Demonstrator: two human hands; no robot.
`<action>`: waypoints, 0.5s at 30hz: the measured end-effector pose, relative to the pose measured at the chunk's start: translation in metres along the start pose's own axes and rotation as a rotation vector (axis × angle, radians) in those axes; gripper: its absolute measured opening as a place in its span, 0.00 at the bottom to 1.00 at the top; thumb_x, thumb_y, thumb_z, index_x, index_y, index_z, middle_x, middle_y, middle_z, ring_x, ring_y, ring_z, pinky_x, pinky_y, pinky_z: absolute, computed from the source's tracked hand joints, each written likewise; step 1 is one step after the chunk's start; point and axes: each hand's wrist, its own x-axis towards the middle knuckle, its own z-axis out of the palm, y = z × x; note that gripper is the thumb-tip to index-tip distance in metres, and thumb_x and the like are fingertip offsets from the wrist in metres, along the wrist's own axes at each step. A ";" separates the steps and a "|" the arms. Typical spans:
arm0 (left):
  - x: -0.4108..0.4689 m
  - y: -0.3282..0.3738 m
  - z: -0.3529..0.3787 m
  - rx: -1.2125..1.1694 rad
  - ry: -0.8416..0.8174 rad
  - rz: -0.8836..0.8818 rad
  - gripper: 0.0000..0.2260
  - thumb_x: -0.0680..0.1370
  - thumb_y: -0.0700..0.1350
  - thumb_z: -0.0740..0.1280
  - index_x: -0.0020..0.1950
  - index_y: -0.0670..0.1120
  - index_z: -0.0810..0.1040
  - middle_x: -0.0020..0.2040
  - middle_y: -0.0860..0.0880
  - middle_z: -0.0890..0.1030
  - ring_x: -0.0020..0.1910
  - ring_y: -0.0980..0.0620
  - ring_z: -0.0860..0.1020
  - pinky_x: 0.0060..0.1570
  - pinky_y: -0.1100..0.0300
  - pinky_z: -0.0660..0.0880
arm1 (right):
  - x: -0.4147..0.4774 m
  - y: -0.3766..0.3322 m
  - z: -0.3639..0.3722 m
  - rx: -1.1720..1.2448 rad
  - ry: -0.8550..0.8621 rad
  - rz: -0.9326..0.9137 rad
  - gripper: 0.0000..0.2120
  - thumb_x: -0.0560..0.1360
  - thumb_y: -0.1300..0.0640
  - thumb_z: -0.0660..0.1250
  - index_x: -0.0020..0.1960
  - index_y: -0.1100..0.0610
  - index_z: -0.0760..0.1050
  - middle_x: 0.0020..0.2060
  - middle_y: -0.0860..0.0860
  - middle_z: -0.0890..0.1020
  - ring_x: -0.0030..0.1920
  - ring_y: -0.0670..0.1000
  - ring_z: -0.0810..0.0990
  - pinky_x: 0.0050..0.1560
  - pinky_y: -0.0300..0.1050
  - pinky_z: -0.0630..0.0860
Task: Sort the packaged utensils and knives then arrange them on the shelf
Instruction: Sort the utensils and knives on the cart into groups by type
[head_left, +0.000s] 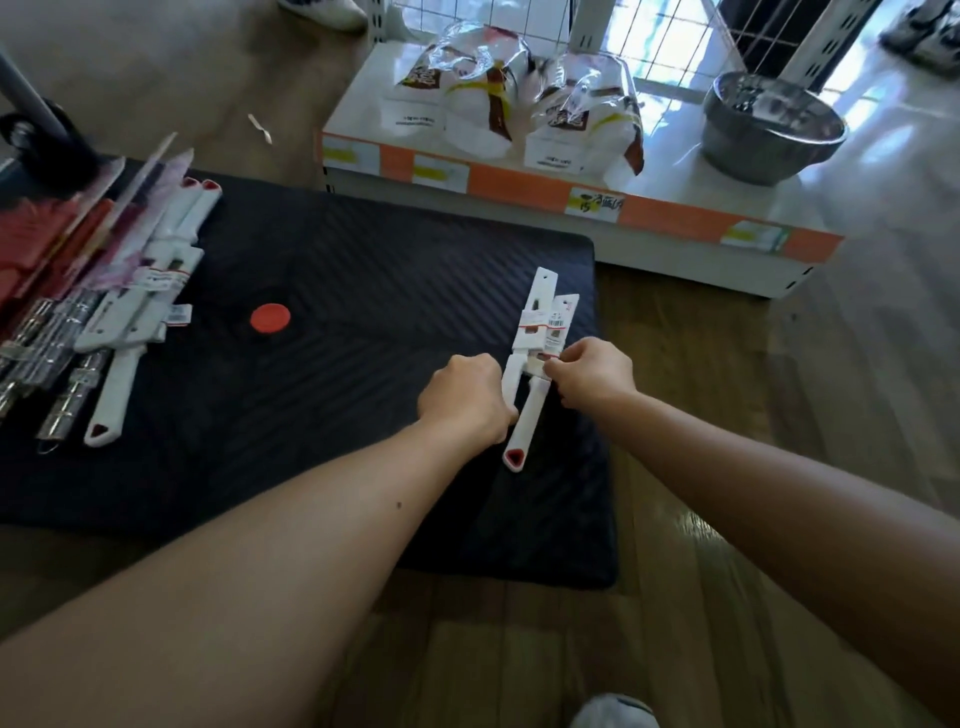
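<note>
Two white packaged knives (535, 353) sit between both hands above the black mat (363, 291), near its 3 o'clock edge. Left hand (465, 397) wraps the handles, right hand (592, 371) fingers pinch the labelled sleeves (red-tipped handle pointing to 6 o'clock). More packaged utensils (104, 312) lie piled at 9 o'clock.

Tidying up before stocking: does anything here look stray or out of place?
Yes. A small pale utensil lies alone on the wooden floor, apart from the pile of packaged utensils on the black mat; it looks dropped.

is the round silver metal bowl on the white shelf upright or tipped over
Upright: the round silver metal bowl sits base-down on the white shelf, its open rim facing up.
</note>
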 end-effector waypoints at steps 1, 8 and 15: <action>0.002 -0.001 -0.001 0.005 0.002 0.007 0.07 0.74 0.48 0.66 0.45 0.44 0.75 0.50 0.44 0.80 0.51 0.43 0.78 0.41 0.56 0.72 | 0.000 -0.002 0.001 -0.019 0.011 -0.023 0.09 0.75 0.55 0.67 0.53 0.57 0.74 0.52 0.55 0.79 0.50 0.53 0.80 0.54 0.48 0.78; 0.011 -0.022 -0.026 0.272 0.141 0.083 0.14 0.77 0.52 0.61 0.57 0.46 0.74 0.57 0.46 0.77 0.58 0.46 0.74 0.44 0.55 0.69 | -0.009 -0.021 0.009 -0.302 0.063 -0.374 0.18 0.76 0.54 0.62 0.65 0.56 0.69 0.66 0.53 0.67 0.66 0.53 0.63 0.60 0.45 0.67; 0.006 -0.079 -0.070 0.289 0.202 -0.036 0.14 0.77 0.53 0.61 0.57 0.46 0.75 0.57 0.47 0.77 0.58 0.46 0.73 0.44 0.54 0.70 | -0.025 -0.075 0.057 -0.418 -0.105 -0.644 0.16 0.77 0.54 0.60 0.64 0.56 0.71 0.62 0.53 0.71 0.65 0.55 0.62 0.60 0.48 0.67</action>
